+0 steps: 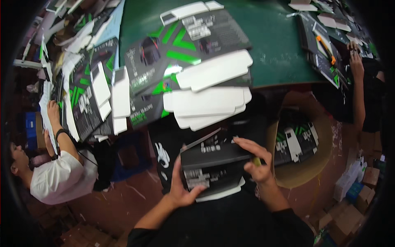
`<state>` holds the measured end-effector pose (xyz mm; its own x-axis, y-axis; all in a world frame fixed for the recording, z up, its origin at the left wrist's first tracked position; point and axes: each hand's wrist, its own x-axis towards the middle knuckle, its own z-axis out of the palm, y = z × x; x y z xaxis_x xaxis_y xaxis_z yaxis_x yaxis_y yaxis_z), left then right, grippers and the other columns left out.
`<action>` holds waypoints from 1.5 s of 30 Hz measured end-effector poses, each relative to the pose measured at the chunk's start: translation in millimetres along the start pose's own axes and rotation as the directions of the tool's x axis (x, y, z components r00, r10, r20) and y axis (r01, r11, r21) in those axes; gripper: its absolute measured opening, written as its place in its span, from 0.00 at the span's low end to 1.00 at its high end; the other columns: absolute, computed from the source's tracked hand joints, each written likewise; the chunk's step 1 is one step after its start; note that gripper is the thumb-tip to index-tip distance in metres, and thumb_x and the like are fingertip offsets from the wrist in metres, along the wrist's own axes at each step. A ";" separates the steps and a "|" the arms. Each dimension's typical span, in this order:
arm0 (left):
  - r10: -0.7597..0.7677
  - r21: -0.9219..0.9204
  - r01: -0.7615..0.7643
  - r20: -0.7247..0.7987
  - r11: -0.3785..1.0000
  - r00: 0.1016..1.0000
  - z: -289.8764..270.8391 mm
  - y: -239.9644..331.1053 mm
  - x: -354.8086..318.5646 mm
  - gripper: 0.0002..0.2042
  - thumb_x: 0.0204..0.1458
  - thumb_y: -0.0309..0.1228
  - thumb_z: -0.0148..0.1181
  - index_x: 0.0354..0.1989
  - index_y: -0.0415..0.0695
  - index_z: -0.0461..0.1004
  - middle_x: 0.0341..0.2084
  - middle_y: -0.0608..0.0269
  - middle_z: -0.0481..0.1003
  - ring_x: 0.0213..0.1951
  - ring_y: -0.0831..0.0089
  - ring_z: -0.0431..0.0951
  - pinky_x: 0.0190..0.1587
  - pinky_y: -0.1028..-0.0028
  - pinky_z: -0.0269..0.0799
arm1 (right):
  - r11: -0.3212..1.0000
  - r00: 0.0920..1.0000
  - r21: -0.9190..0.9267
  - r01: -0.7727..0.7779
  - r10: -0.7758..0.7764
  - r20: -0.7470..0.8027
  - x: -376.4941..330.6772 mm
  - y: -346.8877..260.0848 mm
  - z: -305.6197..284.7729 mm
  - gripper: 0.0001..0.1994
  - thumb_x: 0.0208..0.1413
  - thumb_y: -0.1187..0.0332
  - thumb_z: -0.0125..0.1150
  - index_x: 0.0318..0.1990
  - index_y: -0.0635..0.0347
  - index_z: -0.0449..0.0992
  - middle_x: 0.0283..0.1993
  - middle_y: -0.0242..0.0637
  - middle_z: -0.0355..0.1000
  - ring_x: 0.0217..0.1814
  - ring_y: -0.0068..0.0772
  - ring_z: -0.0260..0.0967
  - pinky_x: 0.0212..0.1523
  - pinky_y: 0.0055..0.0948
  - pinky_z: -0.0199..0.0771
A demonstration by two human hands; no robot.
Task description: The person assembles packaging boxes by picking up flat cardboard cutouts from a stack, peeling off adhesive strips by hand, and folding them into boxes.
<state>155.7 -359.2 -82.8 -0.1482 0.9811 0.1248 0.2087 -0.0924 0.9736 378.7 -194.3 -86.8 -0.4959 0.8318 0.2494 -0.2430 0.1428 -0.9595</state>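
A black printed cardboard box blank [218, 157] with white edges is held in front of my body, partly folded and bent along a crease. My left hand [181, 187] grips its left side, thumb on the near face and fingers along the edge. At its right side is my right hand [262, 166], index finger reaching to the upper right corner of the blank. A small yellowish thing [257, 161] shows among the curled fingers of that hand, too blurred to name. Just beyond lies a stack of flat black-and-green box blanks [224, 35] with white flaps, overhanging the table edge.
The green table [271, 49] spans the far side. A large open carton [329, 160] with printed blanks inside stands at right. A person [66, 173] handles blanks at left; another person's arm [358, 86] is at far right, near an orange cutter [326, 49].
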 end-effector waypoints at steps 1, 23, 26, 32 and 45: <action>-0.112 -0.034 0.115 0.074 0.993 0.991 -4.2 -5.0 -14.4 0.53 0.53 0.39 0.69 0.76 0.39 0.32 0.73 0.36 0.44 0.74 0.48 0.47 0.73 0.57 0.43 | 0.998 0.998 0.044 -0.047 0.049 -0.042 -2.3 -9.5 -1.7 0.31 0.57 0.56 0.70 0.59 0.76 0.73 0.61 0.57 0.72 0.33 0.20 0.69 0.35 0.19 0.68; -0.310 0.892 0.242 -0.123 0.381 0.943 -112.0 0.0 359.6 0.44 0.35 0.58 0.78 0.57 0.40 0.72 0.54 0.45 0.71 0.58 0.45 0.68 0.60 0.52 0.64 | 0.948 0.925 0.209 -0.241 0.290 -0.247 26.1 -38.7 -27.7 0.11 0.69 0.69 0.50 0.44 0.72 0.74 0.40 0.44 0.75 0.19 0.09 0.50 0.19 0.13 0.49; -0.341 0.901 0.184 -0.043 0.393 0.939 -109.9 1.9 375.4 0.48 0.27 0.55 0.83 0.56 0.39 0.71 0.57 0.45 0.67 0.60 0.47 0.65 0.60 0.52 0.63 | 0.989 0.966 -0.016 -0.148 0.141 -0.217 39.0 -46.0 -23.9 0.11 0.68 0.70 0.52 0.41 0.72 0.76 0.39 0.43 0.75 0.19 0.09 0.52 0.19 0.14 0.48; -0.450 0.885 0.309 -0.132 0.348 0.883 -115.8 -1.5 417.2 0.55 0.21 0.56 0.85 0.59 0.34 0.67 0.60 0.40 0.66 0.63 0.44 0.64 0.60 0.53 0.64 | 0.964 0.958 -0.106 -0.244 0.223 -0.181 45.3 -54.1 -10.4 0.09 0.65 0.69 0.58 0.38 0.68 0.79 0.38 0.38 0.76 0.40 0.23 0.71 0.42 0.23 0.68; 0.167 0.811 -0.236 0.172 0.536 0.971 -103.0 137.5 353.9 0.26 0.36 0.39 0.79 0.37 0.40 0.70 0.31 0.53 0.77 0.35 0.54 0.79 0.37 0.61 0.71 | 0.692 0.993 -0.714 0.107 -0.109 0.044 93.8 -128.6 -30.8 0.07 0.57 0.69 0.53 0.32 0.64 0.74 0.24 0.41 0.67 0.25 0.43 0.66 0.27 0.40 0.64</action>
<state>32.3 -42.2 114.9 0.0572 0.9662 0.2514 0.9304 -0.1429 0.3375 389.1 -118.2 55.9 -0.5028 0.7869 0.3576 0.3743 0.5712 -0.7305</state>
